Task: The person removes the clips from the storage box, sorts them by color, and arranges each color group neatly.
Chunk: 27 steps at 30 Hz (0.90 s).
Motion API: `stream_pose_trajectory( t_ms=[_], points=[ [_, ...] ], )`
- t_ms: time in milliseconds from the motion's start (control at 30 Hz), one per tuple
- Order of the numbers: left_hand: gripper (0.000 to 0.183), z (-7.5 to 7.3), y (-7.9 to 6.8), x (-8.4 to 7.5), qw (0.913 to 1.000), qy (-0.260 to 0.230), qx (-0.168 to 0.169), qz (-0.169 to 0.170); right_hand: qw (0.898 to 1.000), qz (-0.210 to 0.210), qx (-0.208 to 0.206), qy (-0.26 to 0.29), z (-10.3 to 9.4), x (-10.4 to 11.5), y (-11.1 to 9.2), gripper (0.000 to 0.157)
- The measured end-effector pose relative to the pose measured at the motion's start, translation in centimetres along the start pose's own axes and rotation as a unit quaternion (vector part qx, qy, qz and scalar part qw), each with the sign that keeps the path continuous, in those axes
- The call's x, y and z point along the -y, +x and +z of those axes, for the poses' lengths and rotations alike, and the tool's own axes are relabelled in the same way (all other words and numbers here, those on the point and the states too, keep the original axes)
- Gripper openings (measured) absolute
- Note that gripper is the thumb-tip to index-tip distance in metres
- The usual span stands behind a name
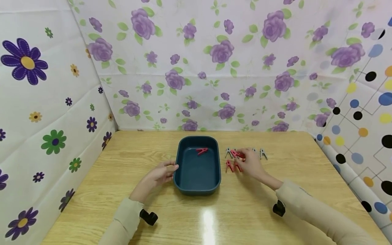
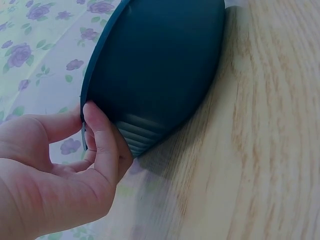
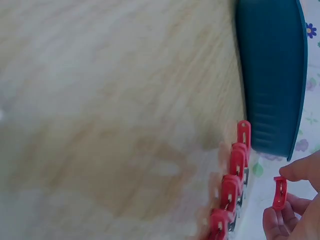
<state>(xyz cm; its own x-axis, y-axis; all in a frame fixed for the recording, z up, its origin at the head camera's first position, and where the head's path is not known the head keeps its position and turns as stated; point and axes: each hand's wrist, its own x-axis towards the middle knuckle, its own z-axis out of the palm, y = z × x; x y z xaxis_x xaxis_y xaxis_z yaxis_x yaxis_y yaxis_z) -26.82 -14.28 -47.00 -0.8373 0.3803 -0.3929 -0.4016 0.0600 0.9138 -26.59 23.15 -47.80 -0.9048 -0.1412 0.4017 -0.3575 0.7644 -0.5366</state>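
Observation:
My left hand (image 1: 160, 173) pinches the left rim of a dark teal plastic bin (image 1: 197, 177), thumb on one side and fingers on the other, as the left wrist view also shows. Inside the bin, near its far end, lies one red clothespin (image 1: 201, 151). To the right of the bin, my right hand (image 1: 249, 165) holds another red clothespin (image 3: 280, 193) between thumb and fingers, above the table. Below that hand stand more red clothespins (image 1: 229, 166) in a row, partly hidden by it. Grey-blue clothespins (image 1: 263, 153) form a row just behind them.
The light wooden table (image 1: 147, 146) reaches back to a flowered cloth (image 1: 190, 92). Patterned cloths also hang on the left and right sides. A black camera mount (image 1: 148, 217) sits on each wrist.

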Motion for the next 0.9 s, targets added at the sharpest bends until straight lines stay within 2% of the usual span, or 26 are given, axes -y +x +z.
stream_pose_trajectory(
  t_ms=[267,633,900],
  points=[
    [0.018,-0.2,0.2,-0.1,1.0,0.002,-0.006,-0.001,1.0,0.026,0.01,-0.012,-0.9,-1.6,-1.0,0.026],
    [0.023,-0.1,0.0,-0.1,1.0,-0.003,0.0,-0.004,0.993,0.117,0.012,-0.008,-2.1,-3.8,-1.9,0.021],
    [0.023,-0.2,0.1,0.0,1.0,-0.001,0.007,0.001,0.987,0.157,0.028,-0.027,-3.4,-4.8,-2.4,0.02]
  ],
)
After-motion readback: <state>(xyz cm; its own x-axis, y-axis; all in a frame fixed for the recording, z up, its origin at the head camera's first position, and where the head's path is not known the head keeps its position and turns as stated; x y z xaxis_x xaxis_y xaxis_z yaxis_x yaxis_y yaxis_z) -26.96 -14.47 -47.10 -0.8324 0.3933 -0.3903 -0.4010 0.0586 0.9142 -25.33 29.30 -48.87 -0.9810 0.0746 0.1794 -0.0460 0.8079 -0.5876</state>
